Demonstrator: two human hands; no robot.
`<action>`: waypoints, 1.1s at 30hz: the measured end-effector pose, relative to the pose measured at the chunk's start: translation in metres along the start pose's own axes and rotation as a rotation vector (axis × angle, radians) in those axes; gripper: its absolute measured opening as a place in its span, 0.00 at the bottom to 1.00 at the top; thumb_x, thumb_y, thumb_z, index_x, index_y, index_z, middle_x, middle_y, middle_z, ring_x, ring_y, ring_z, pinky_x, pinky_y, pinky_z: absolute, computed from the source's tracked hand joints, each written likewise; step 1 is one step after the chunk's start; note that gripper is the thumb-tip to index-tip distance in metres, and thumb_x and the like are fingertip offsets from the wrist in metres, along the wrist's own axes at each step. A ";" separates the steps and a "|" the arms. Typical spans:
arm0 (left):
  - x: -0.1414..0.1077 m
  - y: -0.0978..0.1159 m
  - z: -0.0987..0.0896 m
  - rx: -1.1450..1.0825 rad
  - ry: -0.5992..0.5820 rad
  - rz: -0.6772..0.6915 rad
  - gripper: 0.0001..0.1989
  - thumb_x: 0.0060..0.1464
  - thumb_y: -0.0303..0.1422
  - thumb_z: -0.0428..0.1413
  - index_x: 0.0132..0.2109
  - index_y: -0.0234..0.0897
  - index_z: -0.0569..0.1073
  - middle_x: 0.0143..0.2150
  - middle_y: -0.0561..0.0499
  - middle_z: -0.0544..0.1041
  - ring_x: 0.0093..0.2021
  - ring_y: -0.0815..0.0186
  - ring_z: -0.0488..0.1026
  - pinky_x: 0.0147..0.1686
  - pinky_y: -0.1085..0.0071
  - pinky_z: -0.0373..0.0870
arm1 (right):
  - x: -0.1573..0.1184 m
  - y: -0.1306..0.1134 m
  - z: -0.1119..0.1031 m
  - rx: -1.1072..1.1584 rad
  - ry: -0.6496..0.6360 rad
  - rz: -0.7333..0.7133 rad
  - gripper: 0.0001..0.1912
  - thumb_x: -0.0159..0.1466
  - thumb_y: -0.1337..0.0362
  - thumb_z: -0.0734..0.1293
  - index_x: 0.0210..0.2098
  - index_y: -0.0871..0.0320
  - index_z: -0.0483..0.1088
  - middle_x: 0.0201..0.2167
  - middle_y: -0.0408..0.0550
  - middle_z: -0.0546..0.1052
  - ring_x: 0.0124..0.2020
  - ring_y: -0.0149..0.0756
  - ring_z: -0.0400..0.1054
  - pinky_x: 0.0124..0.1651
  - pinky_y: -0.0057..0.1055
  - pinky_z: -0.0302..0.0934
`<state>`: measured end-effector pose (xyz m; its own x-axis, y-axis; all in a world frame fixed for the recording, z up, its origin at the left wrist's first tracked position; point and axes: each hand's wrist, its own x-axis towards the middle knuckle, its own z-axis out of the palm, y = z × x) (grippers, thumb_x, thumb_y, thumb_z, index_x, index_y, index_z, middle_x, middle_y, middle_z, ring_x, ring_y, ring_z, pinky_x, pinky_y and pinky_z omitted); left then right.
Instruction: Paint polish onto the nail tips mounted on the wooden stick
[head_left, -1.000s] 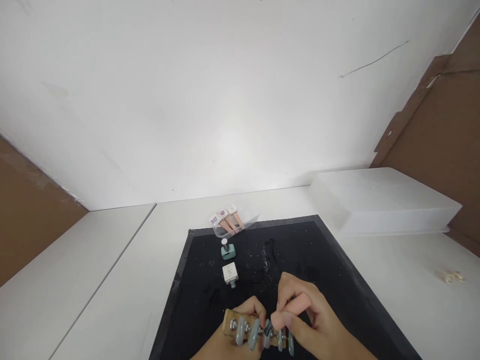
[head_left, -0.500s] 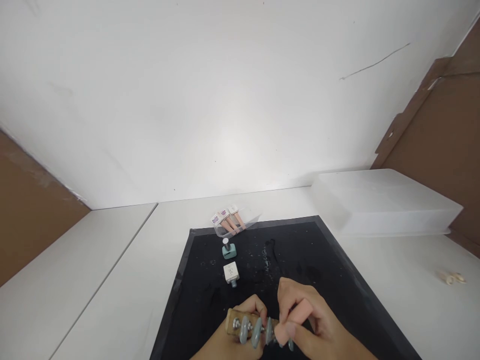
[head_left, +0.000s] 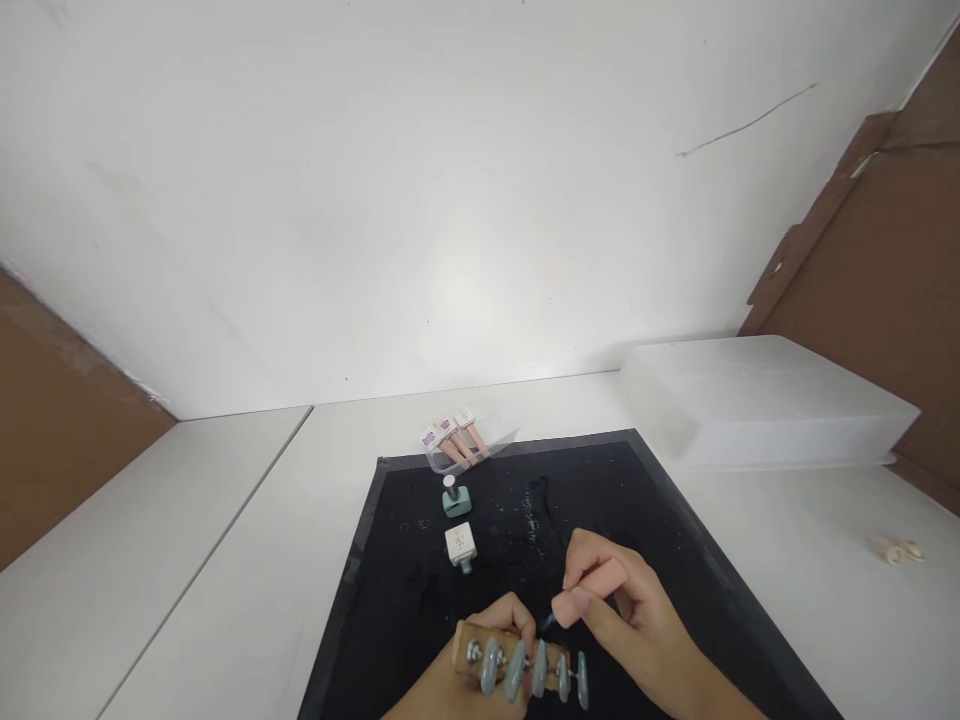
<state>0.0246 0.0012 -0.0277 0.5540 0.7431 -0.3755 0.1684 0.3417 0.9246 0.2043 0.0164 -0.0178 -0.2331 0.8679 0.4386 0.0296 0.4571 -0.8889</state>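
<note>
Near the bottom edge my left hand (head_left: 504, 612) is closed around a wooden nail display stand (head_left: 471, 632). Several grey-green false nails (head_left: 514, 668) stick out from it on metal posts. My right hand (head_left: 637, 620) pinches a pink nail polish brush cap (head_left: 592, 590) just above and to the right of the nails. Its brush (head_left: 548, 621) points down-left, apart from the nails. A white square nail polish bottle (head_left: 460, 543) without a cap lies on the black mat beyond my left hand. Behind it stands a teal bottle-like item (head_left: 456, 500) with a pale round top.
At the back edge of the black mat (head_left: 600, 470), a clear plastic tray (head_left: 504, 436) holds pink-capped nail polish bottles (head_left: 457, 440). A translucent white bin (head_left: 780, 400) sits at the right rear. Small beige pieces (head_left: 898, 551) lie on the white table (head_left: 225, 540) farther right.
My right hand has lifted the pink brush cap up and away from the false nails, which now show more fully. The left hand and stand have hardly moved.
</note>
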 end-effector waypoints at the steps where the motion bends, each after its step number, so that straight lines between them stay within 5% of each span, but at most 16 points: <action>1: 0.000 0.000 0.000 -0.002 -0.001 -0.001 0.18 0.44 0.46 0.58 0.30 0.38 0.60 0.24 0.60 0.59 0.18 0.80 0.52 0.17 0.79 0.52 | 0.000 0.000 0.000 0.015 0.006 0.001 0.12 0.61 0.67 0.62 0.21 0.57 0.63 0.21 0.41 0.65 0.21 0.30 0.58 0.24 0.27 0.53; 11: 0.008 0.013 0.004 0.021 0.046 -0.002 0.17 0.41 0.40 0.62 0.27 0.37 0.61 0.24 0.60 0.59 0.19 0.80 0.52 0.17 0.79 0.51 | 0.007 -0.011 -0.001 0.012 -0.195 -0.033 0.12 0.60 0.62 0.63 0.21 0.57 0.63 0.19 0.44 0.68 0.23 0.33 0.62 0.27 0.29 0.56; 25: 0.000 0.008 0.004 0.059 0.013 -0.024 0.23 0.41 0.52 0.57 0.29 0.38 0.59 0.24 0.60 0.59 0.18 0.80 0.51 0.17 0.78 0.55 | -0.001 0.004 -0.001 0.006 -0.023 0.017 0.11 0.60 0.70 0.62 0.22 0.57 0.65 0.22 0.41 0.65 0.21 0.30 0.60 0.25 0.27 0.53; 33: -0.003 0.006 0.001 -0.004 -0.010 -0.033 0.23 0.41 0.52 0.57 0.30 0.39 0.59 0.24 0.61 0.59 0.18 0.80 0.50 0.17 0.78 0.55 | 0.001 -0.001 0.001 0.096 0.054 0.044 0.15 0.63 0.59 0.63 0.21 0.57 0.65 0.22 0.42 0.66 0.22 0.31 0.61 0.25 0.28 0.55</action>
<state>0.0245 0.0003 -0.0211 0.5561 0.7257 -0.4051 0.1833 0.3683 0.9115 0.2028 0.0167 -0.0167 -0.1810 0.8970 0.4034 -0.0554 0.4002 -0.9148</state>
